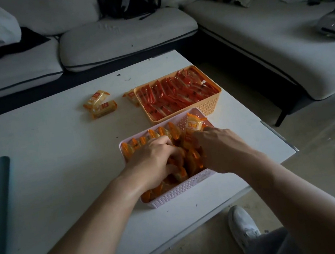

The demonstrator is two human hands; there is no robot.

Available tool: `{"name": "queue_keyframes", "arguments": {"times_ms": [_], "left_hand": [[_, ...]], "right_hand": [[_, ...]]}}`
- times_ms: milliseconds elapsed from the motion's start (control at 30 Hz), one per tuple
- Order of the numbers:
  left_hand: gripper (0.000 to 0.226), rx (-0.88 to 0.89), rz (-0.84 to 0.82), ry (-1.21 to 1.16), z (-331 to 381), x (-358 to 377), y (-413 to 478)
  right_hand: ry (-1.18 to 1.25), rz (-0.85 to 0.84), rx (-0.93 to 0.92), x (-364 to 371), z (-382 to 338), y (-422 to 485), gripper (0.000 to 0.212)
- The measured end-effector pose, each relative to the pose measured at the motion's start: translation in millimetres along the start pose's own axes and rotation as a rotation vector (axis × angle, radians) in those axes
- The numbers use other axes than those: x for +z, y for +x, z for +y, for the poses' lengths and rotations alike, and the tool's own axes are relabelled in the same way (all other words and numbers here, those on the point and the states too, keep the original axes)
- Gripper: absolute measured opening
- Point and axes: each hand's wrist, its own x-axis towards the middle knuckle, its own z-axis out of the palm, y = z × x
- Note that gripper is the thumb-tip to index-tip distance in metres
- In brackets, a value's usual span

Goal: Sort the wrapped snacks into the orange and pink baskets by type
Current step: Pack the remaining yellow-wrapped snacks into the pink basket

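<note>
Both hands are sunk into the pale pink perforated plastic basket [183,188] at the lower centre of the frame, on the white tabletop [57,141]. The basket is filled with small orange-and-yellow wrapped snacks [192,159]. The left hand [156,160] comes in from the lower left, knuckles up, its fingers curled down among the packets in the middle of the basket. Whether it grips one, I cannot tell. The right hand [218,147] reaches in from the lower right over the basket's right side. Its fingers are bent down just beside a yellow-and-white wrapped snack [194,124] that stands upright at the far right corner, and its fingertips are hidden, so its hold cannot be told either. Along the basket's far left rim a row of packets stands on edge. Touching the pink basket's far side is an orange perforated plastic basket [210,104], its long axis running left to right and rising a little toward the right. It is packed with red wrapped snack sticks [177,95] lying slanted in overlapping rows. A single yellow packet [130,97] lies against its left end. Further left, well apart from the hands, two loose yellow wrapped snacks [100,106] lie side by side, long axes running from lower left to upper right. A pale grey sofa [125,36] fills the top of the frame.
</note>
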Motion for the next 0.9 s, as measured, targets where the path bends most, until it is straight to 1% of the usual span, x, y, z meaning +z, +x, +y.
{"name": "queue_keyframes", "arguments": {"times_ms": [67,133,200,267,300,333,367,433,500,533,600,667,733,800,900], "left_hand": [[0.015,0.006,-0.004,-0.031,0.9,-0.4,0.6],[0.021,0.017,-0.014,-0.039,1.4,-1.2,1.1],[0.030,0.010,-0.041,-0.044,0.0,-3.2,1.4],[0.039,0.001,-0.067,-0.057,-2.3,-5.9,1.3],[0.043,-0.001,-0.073,-0.057,-2.9,-7.9,1.1],[0.045,-0.009,-0.079,-0.051,-2.8,-9.6,0.5],[0.045,-0.024,-0.091,-0.039,-3.3,-11.2,0.3],[0.035,-0.055,-0.144,-0.015,-4.9,-14.1,0.0],[0.015,-0.067,-0.195,-0.021,-6.0,-19.8,-1.7],[0.011,-0.062,-0.179,-0.048,-6.1,-23.5,-1.7],[0.020,-0.067,-0.082,-0.102,-5.6,-27.2,0.4],[0.022,-0.051,0.002,-0.108,-2.7,-24.9,5.2],[0.014,-0.020,-0.051,-0.129,2.3,-17.4,10.3],[0.013,-0.037,-0.118,-0.069,6.6,-11.2,14.8],[0.018,-0.097,-0.120,0.008,12.4,-12.7,21.8]], "right_hand": [[-0.006,-0.001,0.062,2.8,-1.0,1.6,0.013],[-0.028,-0.018,0.084,4.9,-2.3,2.5,0.015],[-0.037,-0.040,0.068,4.6,-2.7,3.3,0.016],[-0.028,-0.060,0.019,1.7,-4.6,2.8,0.024],[0.002,-0.064,-0.010,-0.2,-5.7,2.5,0.021],[0.036,-0.074,-0.041,-1.3,-6.9,2.8,0.011],[0.076,-0.067,-0.070,-2.3,-9.9,2.2,0.006],[0.143,-0.044,-0.098,3.4,-16.5,1.8,0.016],[0.216,0.003,-0.109,10.3,-21.3,2.5,0.021],[0.256,0.017,-0.105,12.3,-22.5,3.3,0.022],[0.363,0.002,-0.084,11.3,-18.8,6.7,0.026],[0.474,-0.061,-0.052,3.3,-10.6,10.3,0.026],[0.566,-0.083,0.001,-4.9,1.6,14.1,0.026],[0.623,0.018,0.100,-10.0,15.9,19.7,0.026],[0.527,0.372,0.220,-5.9,33.9,32.4,0.018]]}}
